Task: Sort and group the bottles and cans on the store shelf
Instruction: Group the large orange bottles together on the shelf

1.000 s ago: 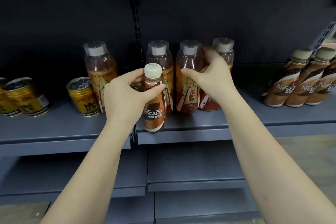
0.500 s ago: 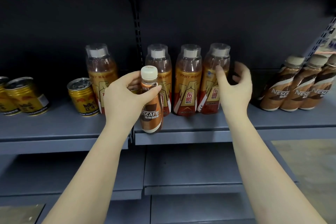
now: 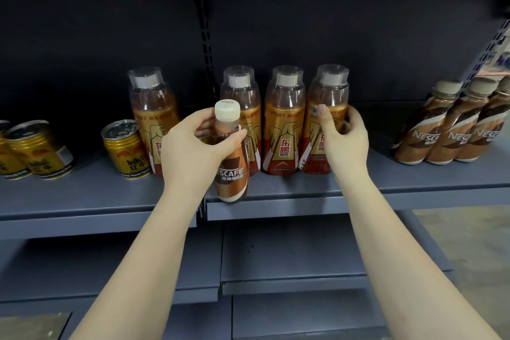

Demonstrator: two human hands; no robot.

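The left hand (image 3: 193, 152) is clamped around the neck of a coffee bottle (image 3: 230, 157), holding it upright at the front edge of the shelf (image 3: 82, 196). The right hand (image 3: 345, 141) is curled around the rightmost of four amber bottles (image 3: 327, 119) standing in a row; thumb in front, fingers behind, touching it. Three gold cans (image 3: 125, 149) stand at the left. Three more coffee bottles (image 3: 452, 124) stand grouped at the right, well apart from the hands. The shelf is grey metal with a dark back panel (image 3: 303, 22).
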